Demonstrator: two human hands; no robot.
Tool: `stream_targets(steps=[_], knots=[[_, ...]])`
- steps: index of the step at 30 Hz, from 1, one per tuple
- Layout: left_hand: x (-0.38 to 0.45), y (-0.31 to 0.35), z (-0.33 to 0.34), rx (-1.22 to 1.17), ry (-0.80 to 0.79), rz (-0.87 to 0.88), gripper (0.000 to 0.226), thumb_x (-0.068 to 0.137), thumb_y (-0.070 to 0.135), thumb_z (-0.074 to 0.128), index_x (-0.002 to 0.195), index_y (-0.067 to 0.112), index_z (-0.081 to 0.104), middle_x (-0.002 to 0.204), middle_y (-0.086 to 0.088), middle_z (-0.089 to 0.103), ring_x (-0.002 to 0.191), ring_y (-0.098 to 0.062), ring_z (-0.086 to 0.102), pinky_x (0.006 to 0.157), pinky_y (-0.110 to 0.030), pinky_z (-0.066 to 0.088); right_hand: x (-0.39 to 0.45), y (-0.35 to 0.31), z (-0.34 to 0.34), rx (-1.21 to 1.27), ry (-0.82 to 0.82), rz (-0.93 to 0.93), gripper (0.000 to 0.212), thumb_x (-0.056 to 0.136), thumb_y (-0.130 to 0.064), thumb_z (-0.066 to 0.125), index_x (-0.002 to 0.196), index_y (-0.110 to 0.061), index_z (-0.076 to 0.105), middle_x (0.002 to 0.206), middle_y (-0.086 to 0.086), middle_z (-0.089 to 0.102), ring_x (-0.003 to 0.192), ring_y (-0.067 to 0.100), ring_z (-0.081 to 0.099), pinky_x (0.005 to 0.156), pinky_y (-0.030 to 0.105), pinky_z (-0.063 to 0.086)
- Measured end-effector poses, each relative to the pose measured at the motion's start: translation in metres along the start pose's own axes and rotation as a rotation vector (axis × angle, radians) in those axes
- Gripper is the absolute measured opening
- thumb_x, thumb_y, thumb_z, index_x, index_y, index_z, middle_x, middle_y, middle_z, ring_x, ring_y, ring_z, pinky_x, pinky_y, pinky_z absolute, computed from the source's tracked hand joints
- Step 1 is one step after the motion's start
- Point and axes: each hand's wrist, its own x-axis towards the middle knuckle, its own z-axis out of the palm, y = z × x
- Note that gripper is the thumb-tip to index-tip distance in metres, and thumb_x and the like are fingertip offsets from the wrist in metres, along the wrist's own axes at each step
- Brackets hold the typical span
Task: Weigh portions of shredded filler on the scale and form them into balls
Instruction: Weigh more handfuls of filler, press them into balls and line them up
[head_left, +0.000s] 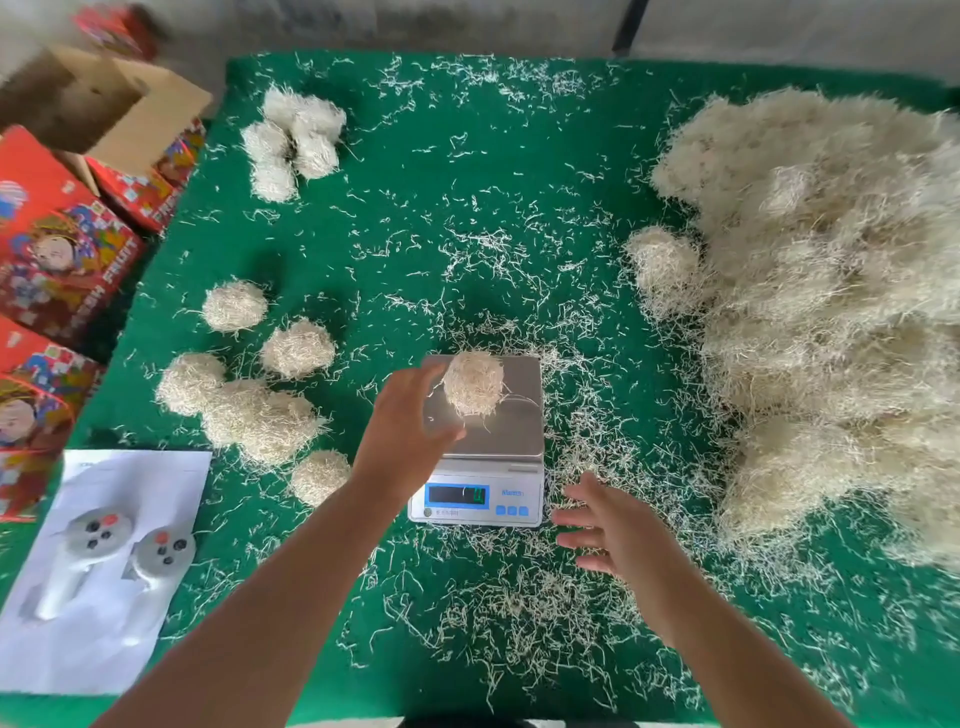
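Surface: green mat (467, 156) lying strewn with shreds.
Ball: ball (474, 383) sitting on scale (519, 415), just right of left hand (402, 421).
Hands: left hand hovering nearer, fingers spread; right hand (605, 525) hanging apart, loose, both holding nothing.

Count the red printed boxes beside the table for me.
4, all off the table's left edge: one blurred at the far corner, one under the open brown carton, one large mid-left, one nearest. More may be hidden.

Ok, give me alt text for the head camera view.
A ball of shredded filler sits on a scale on a green table, with open hands, left hand and right hand, nearby; finished balls lie left, a loose pile right.
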Motion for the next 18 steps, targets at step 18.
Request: stream_targets(steps=[18], knots=[[-0.152, 0.045, -0.011, 0.097, 0.243, -0.215, 0.051, 0.090, 0.024, 0.081, 0.138, 0.021, 0.062, 0.132, -0.001, 0.067, 0.113, -0.007, 0.056, 0.097, -0.028, 0.043, -0.055, 0.056, -0.064, -0.098, -0.133, -0.168, 0.049, 0.111, -0.043, 0.038, 0.138, -0.007, 0.058, 0.127, 0.009, 0.072, 0.106, 0.026, 0.071, 0.085, 0.034, 0.057]])
